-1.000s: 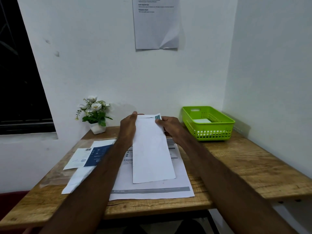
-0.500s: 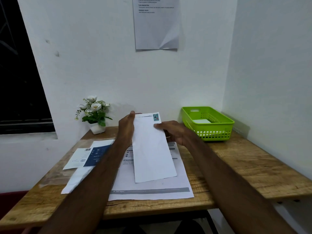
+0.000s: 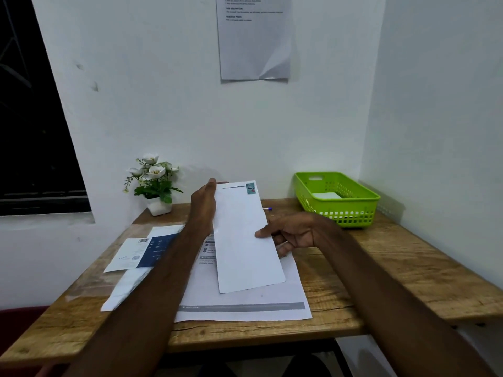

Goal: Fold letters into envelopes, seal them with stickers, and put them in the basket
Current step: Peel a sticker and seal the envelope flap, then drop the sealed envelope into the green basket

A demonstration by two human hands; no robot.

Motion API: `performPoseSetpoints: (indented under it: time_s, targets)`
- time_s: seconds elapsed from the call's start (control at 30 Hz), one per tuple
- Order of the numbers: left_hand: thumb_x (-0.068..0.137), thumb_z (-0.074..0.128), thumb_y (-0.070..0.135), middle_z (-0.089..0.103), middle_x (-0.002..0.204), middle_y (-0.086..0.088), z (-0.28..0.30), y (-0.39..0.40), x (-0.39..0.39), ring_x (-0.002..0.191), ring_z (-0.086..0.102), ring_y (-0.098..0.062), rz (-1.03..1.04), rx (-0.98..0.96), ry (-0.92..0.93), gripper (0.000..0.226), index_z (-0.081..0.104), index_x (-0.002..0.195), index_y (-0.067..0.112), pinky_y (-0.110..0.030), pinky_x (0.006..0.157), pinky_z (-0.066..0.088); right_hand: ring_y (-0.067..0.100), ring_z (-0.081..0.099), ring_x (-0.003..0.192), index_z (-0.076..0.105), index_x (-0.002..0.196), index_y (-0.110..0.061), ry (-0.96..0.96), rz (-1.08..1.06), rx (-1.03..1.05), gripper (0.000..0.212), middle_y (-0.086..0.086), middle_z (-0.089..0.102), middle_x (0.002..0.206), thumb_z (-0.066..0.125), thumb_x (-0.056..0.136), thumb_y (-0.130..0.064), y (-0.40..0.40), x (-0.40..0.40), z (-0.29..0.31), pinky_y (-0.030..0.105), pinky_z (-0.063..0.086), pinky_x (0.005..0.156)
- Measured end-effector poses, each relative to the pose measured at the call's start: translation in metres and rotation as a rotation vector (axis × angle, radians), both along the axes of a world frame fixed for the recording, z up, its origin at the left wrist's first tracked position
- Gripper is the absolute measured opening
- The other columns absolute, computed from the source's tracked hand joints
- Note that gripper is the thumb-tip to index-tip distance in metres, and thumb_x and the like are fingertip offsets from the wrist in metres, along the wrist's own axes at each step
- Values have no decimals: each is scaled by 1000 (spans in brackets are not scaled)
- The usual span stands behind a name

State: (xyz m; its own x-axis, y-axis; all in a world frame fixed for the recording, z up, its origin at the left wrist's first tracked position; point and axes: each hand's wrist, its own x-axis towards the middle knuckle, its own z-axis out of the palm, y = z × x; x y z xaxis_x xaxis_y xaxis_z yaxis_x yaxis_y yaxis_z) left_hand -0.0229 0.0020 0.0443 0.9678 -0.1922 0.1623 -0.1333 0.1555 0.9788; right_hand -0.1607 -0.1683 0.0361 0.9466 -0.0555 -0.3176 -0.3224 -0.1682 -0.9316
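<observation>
The sheet taped to the wall (image 3: 254, 36) carries a few lines of small print with two bold headings, all too blurred to read. The printed paper on the table (image 3: 245, 303) has a grey strip with tiny unreadable text. The dark blue leaflet (image 3: 152, 250) shows a barcode and small marks, none legible.

envelope (image 3: 246, 240): matt white paper | table (image 3: 408, 270): grained wood | basket (image 3: 351, 210): glossy green plastic

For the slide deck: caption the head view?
Both hands hold a stickered envelope near the green basket.
</observation>
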Motion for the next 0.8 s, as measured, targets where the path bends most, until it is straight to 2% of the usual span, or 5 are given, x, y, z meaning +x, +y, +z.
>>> performPoseSetpoints:
  time_s: [0.23, 0.37, 0.53, 0.63, 0.8]
  targets:
    - [104, 49, 45, 72, 93, -7, -1, -1, 0, 82, 68, -26, -15, 33, -2, 36, 69, 91, 18, -35, 75, 56, 17, 76, 83, 70, 120, -10, -50, -111, 32, 27, 8, 78, 106, 70, 93, -9, 6, -20, -5, 34, 63, 66]
    - [101, 53, 49, 73, 92, -10, -1, 0, 2, 74, 68, -25, -38, 8, 28, 38, 70, 96, 15, -34, 69, 54, 15, 71, 62, 71, 83, -13, -246, -336, 65, 9, 5, 77, 76, 73, 90, -6, 8, -28, 4, 30, 59, 64]
    - [107, 39, 49, 77, 105, -10, 1, 2, -5, 83, 77, -28, -192, -27, 20, 45, 62, 121, 14, -35, 66, 62, 27, 68, 74, 70, 80, -5, -535, -639, 110, 10, 23, 74, 92, 80, 81, -2, -1, -39, 38, 44, 61, 73]
    - [106, 37, 52, 77, 107, -10, 0, 4, -4, 85, 77, -27, -207, 3, 10, 48, 62, 124, 14, -32, 62, 61, 24, 68, 74, 74, 78, -8, -667, -819, -51, 10, 19, 76, 91, 84, 76, -9, -21, -39, 73, 46, 61, 79]
    - [106, 37, 52, 78, 102, -10, -2, 2, -2, 76, 77, -25, -195, 34, -1, 51, 67, 118, 13, -31, 59, 60, 32, 68, 85, 76, 82, -9, -723, -1137, -759, 12, 13, 73, 86, 71, 75, -18, -59, -31, 123, 29, 42, 65]
